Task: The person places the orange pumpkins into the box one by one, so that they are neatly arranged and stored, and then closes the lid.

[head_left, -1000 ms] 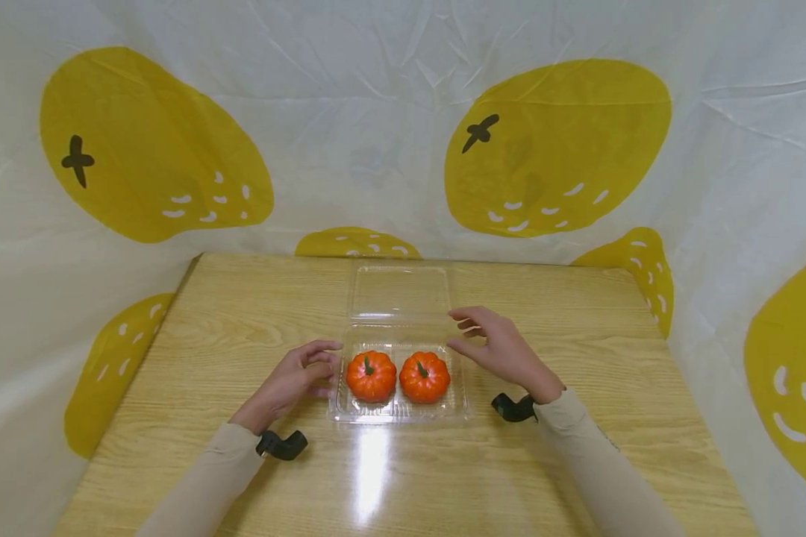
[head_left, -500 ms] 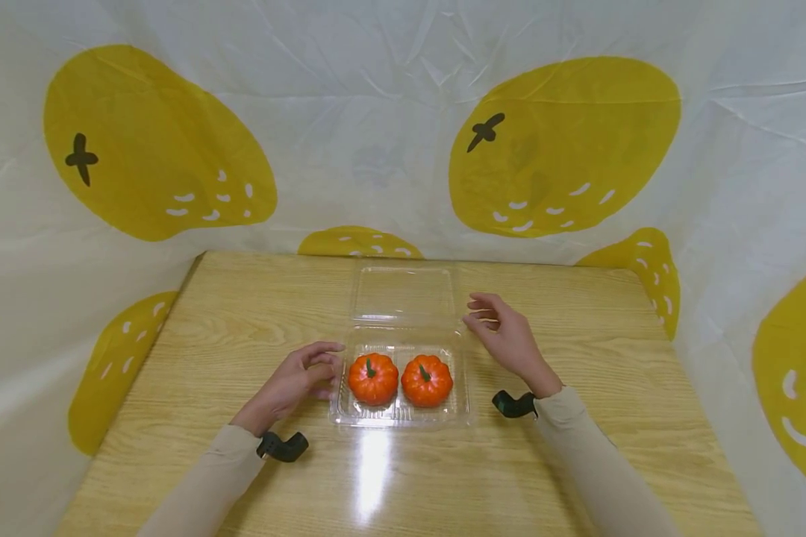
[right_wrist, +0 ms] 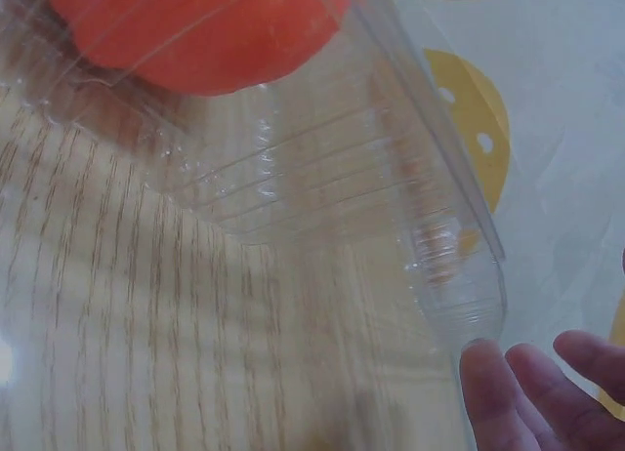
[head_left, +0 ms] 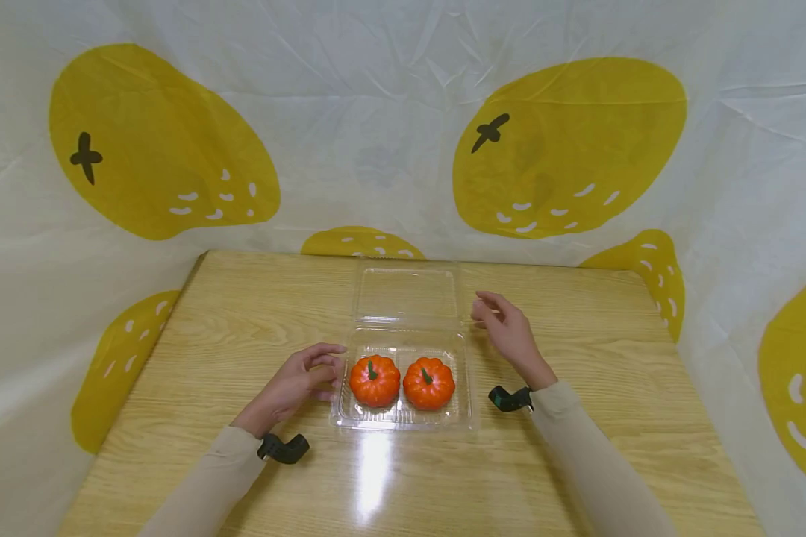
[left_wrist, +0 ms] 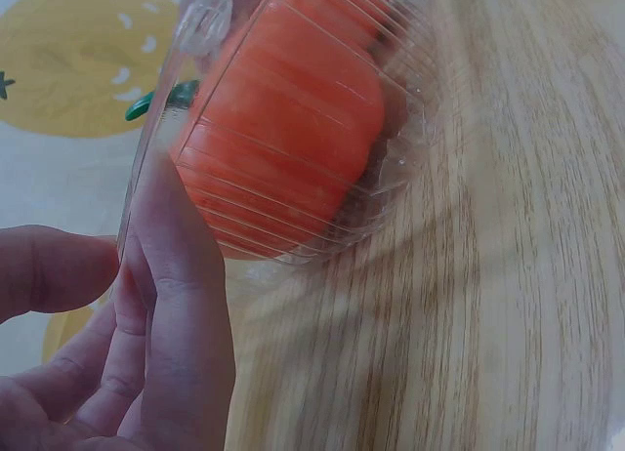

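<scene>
Right hand drawn off the clear plastic hinged container; left hand keeps its pinch

Over the last second your right hand has moved outward and away from you, from the container's right edge near the hinge to a spot on the table just beside the folded-back clear plastic lid. Its fingers are loosely bent, apart, with nothing between them. The head view shows a slight gap to the plastic; in the right wrist view the fingertips overlap the container's corner so closely that you cannot tell there whether they touch.

Your left hand has stayed put. In the left wrist view, your thumb and index finger pinch the container's left rim between them.

The glossy orange ribbed pumpkin with a green stem and a matching second orange pumpkin sit unmoved, side by side in the container's base, stems up. The container rests on the pale wood-grain table, its lid lying flat toward the white curtain with yellow fruit prints.

For the work in hand, this appears to leave your left pinch as the only sure hold; the lid looks unheld and the pumpkins uncovered.
</scene>
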The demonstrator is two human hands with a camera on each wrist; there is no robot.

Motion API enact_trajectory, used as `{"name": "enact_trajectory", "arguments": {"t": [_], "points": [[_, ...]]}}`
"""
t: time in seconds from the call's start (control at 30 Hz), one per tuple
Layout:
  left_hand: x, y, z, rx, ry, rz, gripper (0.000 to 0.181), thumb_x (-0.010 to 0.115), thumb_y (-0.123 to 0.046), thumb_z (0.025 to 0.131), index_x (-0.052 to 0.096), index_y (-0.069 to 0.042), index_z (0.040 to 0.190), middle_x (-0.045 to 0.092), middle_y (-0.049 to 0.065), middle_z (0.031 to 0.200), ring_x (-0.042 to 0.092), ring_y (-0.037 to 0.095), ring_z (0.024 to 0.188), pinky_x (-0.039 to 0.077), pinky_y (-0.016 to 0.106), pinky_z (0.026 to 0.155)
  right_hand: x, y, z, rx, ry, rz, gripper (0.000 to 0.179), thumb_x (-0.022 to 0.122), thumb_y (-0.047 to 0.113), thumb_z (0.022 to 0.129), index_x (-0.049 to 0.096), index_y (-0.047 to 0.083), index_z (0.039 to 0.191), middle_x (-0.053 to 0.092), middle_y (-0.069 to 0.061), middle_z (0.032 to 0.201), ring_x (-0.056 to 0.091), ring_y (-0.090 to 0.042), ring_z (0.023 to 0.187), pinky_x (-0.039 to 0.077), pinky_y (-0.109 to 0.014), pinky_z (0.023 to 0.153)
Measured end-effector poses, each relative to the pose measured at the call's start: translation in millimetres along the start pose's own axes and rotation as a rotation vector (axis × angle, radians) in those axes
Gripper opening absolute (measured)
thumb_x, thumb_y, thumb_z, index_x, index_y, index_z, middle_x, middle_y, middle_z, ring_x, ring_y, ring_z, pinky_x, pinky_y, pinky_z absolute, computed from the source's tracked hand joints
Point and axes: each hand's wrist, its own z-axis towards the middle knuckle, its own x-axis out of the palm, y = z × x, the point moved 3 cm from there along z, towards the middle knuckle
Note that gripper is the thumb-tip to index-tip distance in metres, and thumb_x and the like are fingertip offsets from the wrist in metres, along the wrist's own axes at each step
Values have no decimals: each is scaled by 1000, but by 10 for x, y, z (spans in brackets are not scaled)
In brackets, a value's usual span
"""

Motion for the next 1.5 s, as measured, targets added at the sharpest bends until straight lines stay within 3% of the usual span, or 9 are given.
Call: {"name": "enact_trajectory", "arguments": {"t": [0.2, 0.37, 0.5, 0.77, 1.17, 1.5], "points": [[-17, 9, -2, -5, 0, 17, 49, 60, -6, 101, 47, 0, 148, 58, 7, 114, 64, 18, 91, 65, 32, 74, 59, -57, 44, 65, -3, 73, 60, 45, 49, 109, 50, 8, 151, 61, -19, 145, 70, -34, 121, 58, -45, 104], [-29, 19, 0, -5, -2, 21, 49, 61, -6, 101, 47, 0, 148, 58, 6, 113, 64, 18, 90, 64, 31, 73, 130, -125, 86, 115, 5, 216, 61, 46, 46, 109, 49, 2, 151, 58, -24, 144, 72, -20, 111, 60, -27, 97], [-34, 28, -5, -12, -1, 19, 50, 61, -6, 101, 47, 0, 148, 58, 6, 113, 64, 17, 90, 64, 31, 72, 171, -158, 109, 155, 37, 265, 62, 44, 47, 109, 46, 3, 153, 55, -24, 146, 69, -12, 107, 59, -20, 93], [-40, 41, -20, -4, 19, 27, 52, 61, -6, 100, 45, 1, 149, 56, 8, 116, 64, 17, 90, 64, 30, 72, 198, -212, 149, 194, 132, 276, 64, 41, 49, 110, 42, 6, 156, 50, -22, 148, 66, -10, 109, 59, -19, 95], [-49, 48, -48, -8, 24, 53, 51, 62, -9, 100, 47, -2, 148, 57, 8, 117, 64, 18, 93, 64, 30, 74, 239, -259, 166, 284, 161, 469, 53, 41, 29, 113, 40, -3, 154, 60, -17, 133, 69, -6, 92, 60, -16, 85], [-44, 24, -69, -11, 17, 50, 50, 61, -7, 100, 48, -3, 148, 58, 7, 116, 65, 17, 92, 64, 31, 74, 221, -200, 168, 279, 194, 475, 52, 42, 25, 112, 38, -5, 155, 64, -9, 128, 69, -4, 95, 59, -16, 86]]}}
